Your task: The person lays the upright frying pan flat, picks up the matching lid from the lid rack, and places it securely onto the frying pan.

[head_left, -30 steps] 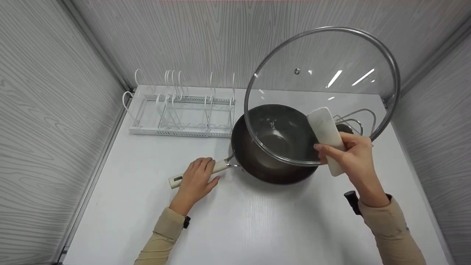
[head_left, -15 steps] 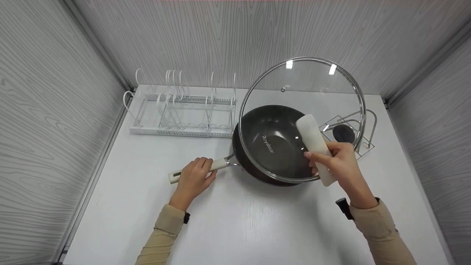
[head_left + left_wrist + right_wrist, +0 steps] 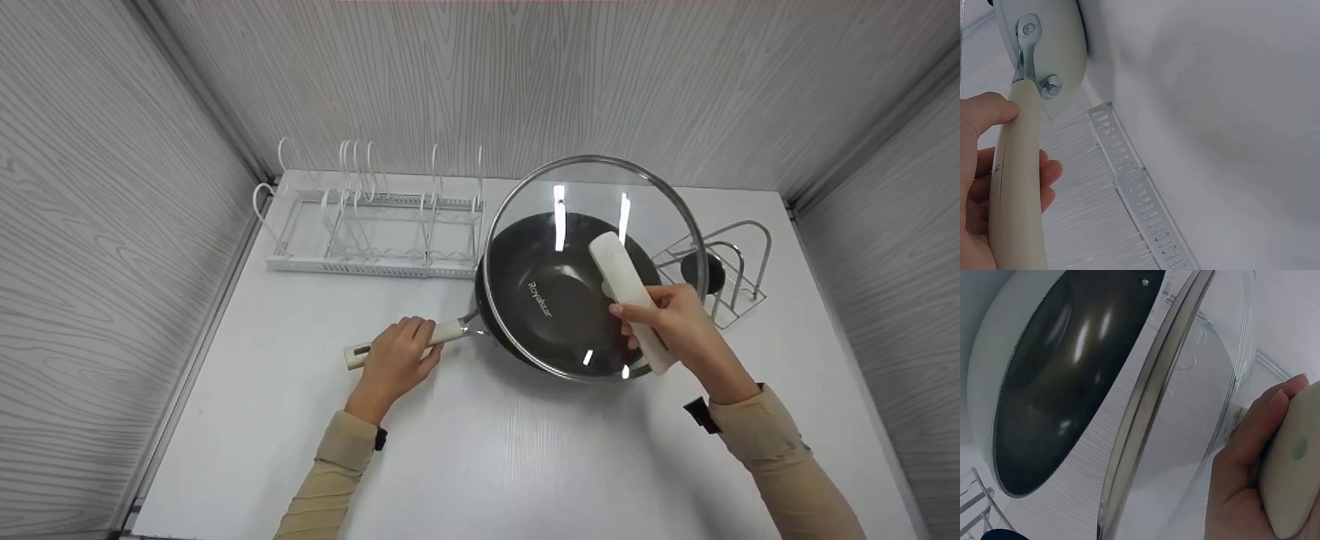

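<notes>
A dark non-stick pan [image 3: 1072, 377] marked "Royalstar" stands on the table, its cream handle [image 3: 448, 332] pointing left toward the front. My left hand [image 3: 395, 356] grips that handle, with the thumb along it and the fingers wrapped around, as the left wrist view shows. Above the pan, a clear glass lid [image 3: 592, 180] with a metal rim is tilted. My right hand [image 3: 675, 322] holds the lid by its long cream handle [image 3: 619, 266], thumb on one side and fingers on the other. In the right wrist view a gap separates the lid's rim from the pan.
A white rack [image 3: 345, 265] with upright wire loops stands at the back left, close to the pan. Right of the pan is a small metal wire rack [image 3: 765, 255] with a dark round piece [image 3: 716, 276]. Grey wood-grain walls [image 3: 420, 82] enclose the table [image 3: 480, 465].
My right hand has brought the lid down and left, so it overlaps more of the pan in the head view. The left hand keeps its grip, and the pan has barely shifted.
</notes>
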The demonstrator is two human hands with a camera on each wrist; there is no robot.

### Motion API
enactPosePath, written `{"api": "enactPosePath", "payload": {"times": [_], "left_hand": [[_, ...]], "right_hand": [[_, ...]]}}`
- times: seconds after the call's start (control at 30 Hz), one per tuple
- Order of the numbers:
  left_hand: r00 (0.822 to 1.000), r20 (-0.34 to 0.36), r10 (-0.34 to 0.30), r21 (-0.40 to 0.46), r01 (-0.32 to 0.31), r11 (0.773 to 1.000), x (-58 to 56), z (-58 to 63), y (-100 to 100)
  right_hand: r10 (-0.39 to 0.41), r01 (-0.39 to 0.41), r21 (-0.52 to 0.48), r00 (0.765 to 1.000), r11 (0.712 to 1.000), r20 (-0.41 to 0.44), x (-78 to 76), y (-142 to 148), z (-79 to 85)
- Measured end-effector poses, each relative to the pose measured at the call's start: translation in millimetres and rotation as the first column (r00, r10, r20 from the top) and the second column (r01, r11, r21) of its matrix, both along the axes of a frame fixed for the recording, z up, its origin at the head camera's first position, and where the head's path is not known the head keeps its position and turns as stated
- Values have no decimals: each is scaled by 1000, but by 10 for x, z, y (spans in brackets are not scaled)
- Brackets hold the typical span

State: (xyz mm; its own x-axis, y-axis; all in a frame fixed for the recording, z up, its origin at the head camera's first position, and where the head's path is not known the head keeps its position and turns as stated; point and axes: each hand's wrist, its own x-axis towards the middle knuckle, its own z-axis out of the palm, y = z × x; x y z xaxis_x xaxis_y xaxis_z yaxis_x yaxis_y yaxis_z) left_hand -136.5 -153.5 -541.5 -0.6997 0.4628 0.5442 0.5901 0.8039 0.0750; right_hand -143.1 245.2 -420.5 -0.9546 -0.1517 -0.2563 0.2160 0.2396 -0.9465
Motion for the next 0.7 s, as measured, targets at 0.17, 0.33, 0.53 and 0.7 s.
{"api": "enactPosePath", "payload": {"times": [0.17, 0.33, 0.53, 0.7], "left_hand": [[1000, 5, 2, -19, -2, 1000, -29, -16, -23], [1000, 6, -1, -16, 1, 1000, -37, -13, -35], [1000, 17, 13, -23, -13, 1000, -34, -25, -42], [1000, 9, 13, -24, -13, 1000, -50, -37, -45]], "right_hand": [[16, -13, -42, 996, 999, 83, -121, -37, -98], [16, -9, -68, 995, 998, 101, -190, -79, -174], [35, -27, -67, 994, 997, 108, -226, -124, -251], [19, -11, -75, 993, 997, 116, -256, -170, -301]]}}
